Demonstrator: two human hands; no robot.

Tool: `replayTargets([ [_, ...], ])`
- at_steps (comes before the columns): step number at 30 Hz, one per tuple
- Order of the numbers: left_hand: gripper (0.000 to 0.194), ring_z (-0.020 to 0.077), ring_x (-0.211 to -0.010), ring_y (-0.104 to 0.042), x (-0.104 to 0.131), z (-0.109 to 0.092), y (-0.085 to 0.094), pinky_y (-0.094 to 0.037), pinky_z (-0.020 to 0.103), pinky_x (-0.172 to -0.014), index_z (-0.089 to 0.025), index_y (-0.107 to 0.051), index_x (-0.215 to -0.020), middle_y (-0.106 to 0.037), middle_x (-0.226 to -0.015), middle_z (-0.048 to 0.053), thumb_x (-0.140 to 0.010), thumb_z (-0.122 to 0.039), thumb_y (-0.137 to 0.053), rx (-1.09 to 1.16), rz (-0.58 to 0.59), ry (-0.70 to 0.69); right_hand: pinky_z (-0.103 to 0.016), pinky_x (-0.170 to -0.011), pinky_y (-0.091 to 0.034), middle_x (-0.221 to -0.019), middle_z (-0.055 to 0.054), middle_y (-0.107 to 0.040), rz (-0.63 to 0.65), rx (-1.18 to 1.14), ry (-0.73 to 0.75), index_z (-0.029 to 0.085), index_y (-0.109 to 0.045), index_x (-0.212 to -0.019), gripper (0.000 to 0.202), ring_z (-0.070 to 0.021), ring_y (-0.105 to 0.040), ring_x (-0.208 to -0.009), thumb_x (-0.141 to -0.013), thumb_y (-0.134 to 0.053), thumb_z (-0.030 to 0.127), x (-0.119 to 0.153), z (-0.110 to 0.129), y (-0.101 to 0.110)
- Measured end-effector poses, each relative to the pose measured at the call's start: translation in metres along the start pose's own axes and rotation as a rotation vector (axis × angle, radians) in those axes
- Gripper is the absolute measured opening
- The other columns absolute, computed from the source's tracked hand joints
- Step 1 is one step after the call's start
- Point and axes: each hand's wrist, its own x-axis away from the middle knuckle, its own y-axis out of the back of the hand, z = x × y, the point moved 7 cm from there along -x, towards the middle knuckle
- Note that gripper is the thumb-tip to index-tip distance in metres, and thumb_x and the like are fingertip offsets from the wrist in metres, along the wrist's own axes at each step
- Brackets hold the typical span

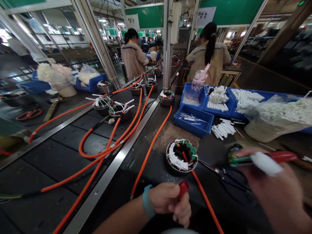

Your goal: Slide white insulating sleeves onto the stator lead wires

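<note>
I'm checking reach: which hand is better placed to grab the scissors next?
Probably right: the right hand is nearer the scissors, its grip blurred; the left hand grips a red object.

Ahead of the left fingers point(185, 213), the stator point(175, 160) blocks; rightward, cable point(202, 191) and scissors point(222, 175); ahead-left, bare bench point(154, 169).

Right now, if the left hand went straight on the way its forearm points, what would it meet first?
Probably the orange cable just right of the left hand, though depth is unclear and the hand might pass above it.
</note>
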Motion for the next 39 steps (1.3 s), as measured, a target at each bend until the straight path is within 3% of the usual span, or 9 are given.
replayTargets([
  [2,0.050,0.0144,-0.045,-0.043,0.000,-0.018,-0.003,-0.039,0.031,-0.057,-0.016,-0.056,-0.056,-0.036,-0.039,-0.001,-0.078,-0.061,-0.050,-0.074,-0.005,-0.095,-0.027,-0.043,-0.046,-0.075,-0.005,-0.064,0.106,0.024,-0.015,0.025,-0.068,-0.083,0.017,-0.0168,-0.058,-0.053,-0.076,-0.066,0.041,0.001,-0.007,-0.020],
  [5,0.053,0.0125,-0.044,-0.041,0.001,-0.052,-0.010,-0.038,0.031,-0.057,-0.017,-0.052,-0.053,-0.034,-0.039,-0.002,-0.082,-0.060,-0.044,-0.149,-0.014,-0.289,-0.030,-0.058,-0.052,-0.083,-0.004,-0.067,0.188,0.137,0.091,0.023,-0.067,-0.092,0.020,-0.0181,-0.063,-0.063,-0.078,-0.065,0.038,0.000,-0.009,-0.052],
  [11,0.052,0.0087,-0.045,-0.033,0.015,-0.101,0.006,-0.034,0.026,-0.059,-0.016,-0.037,-0.052,-0.028,-0.044,-0.005,-0.086,-0.055,-0.045,-0.134,-0.306,-0.568,-0.030,-0.072,-0.052,-0.086,-0.004,-0.069,0.266,0.366,0.300,0.021,-0.066,-0.091,0.020,-0.0197,-0.065,-0.077,-0.082,-0.056,0.036,-0.016,-0.011,-0.090],
  [16,0.049,0.0097,-0.048,-0.034,0.028,-0.120,0.029,-0.038,0.027,-0.063,-0.016,-0.042,-0.057,-0.022,-0.044,-0.006,-0.085,-0.056,-0.048,-0.150,-0.509,-0.651,-0.032,-0.076,-0.050,-0.090,-0.003,-0.069,0.331,0.373,0.310,0.021,-0.066,-0.092,0.017,-0.0199,-0.064,-0.082,-0.081,-0.058,0.031,-0.021,-0.017,-0.095],
  [21,0.044,0.0099,-0.052,-0.038,0.044,-0.153,0.051,-0.043,0.027,-0.066,-0.017,-0.048,-0.062,-0.027,-0.047,-0.006,-0.087,-0.053,-0.048,-0.195,-0.754,-0.746,-0.032,-0.061,-0.052,-0.075,-0.002,-0.064,0.143,0.081,0.114,0.021,-0.063,-0.093,0.020,-0.0182,-0.063,-0.061,-0.081,-0.061,0.037,-0.041,-0.023,-0.069],
  [25,0.042,0.0090,-0.052,-0.041,0.045,-0.186,0.073,-0.045,0.025,-0.066,-0.017,-0.050,-0.065,-0.030,-0.047,-0.006,-0.087,-0.052,-0.049,-0.246,-0.880,-0.784,-0.032,-0.058,-0.054,-0.076,0.000,-0.061,0.067,-0.036,0.046,0.023,-0.057,-0.091,0.025,-0.0178,-0.063,-0.057,-0.073,-0.069,0.036,-0.064,-0.027,-0.063],
  [30,0.050,0.0072,-0.048,-0.040,0.026,-0.219,0.119,-0.041,0.021,-0.058,-0.016,-0.054,-0.067,-0.032,-0.046,-0.007,-0.078,-0.065,-0.051,-0.568,-1.049,-0.736,-0.038,-0.073,-0.055,-0.082,-0.001,-0.064,0.120,-0.089,0.035,0.023,-0.058,-0.091,0.033,-0.0208,-0.066,-0.069,-0.066,-0.075,0.036,-0.099,-0.027,-0.084],
  [34,0.056,0.0071,-0.047,-0.038,0.007,-0.222,0.155,-0.035,0.021,-0.051,-0.014,-0.055,-0.064,-0.035,-0.044,-0.007,-0.071,-0.069,-0.056,-0.655,-1.053,-0.679,-0.039,-0.073,-0.055,-0.075,-0.002,-0.065,0.190,-0.126,-0.004,0.023,-0.057,-0.093,0.031,-0.0230,-0.067,-0.073,-0.072,-0.066,0.044,-0.135,-0.028,-0.109],
  [39,0.056,0.0078,-0.049,-0.039,0.000,-0.212,0.170,-0.034,0.023,-0.054,-0.014,-0.056,-0.068,-0.037,-0.045,-0.007,-0.069,-0.070,-0.057,-0.739,-1.011,-0.646,-0.038,-0.072,-0.054,-0.074,-0.003,-0.065,0.174,0.085,0.115,0.022,-0.054,-0.094,0.033,-0.0214,-0.066,-0.071,-0.075,-0.056,0.049,-0.195,-0.032,-0.144],
])
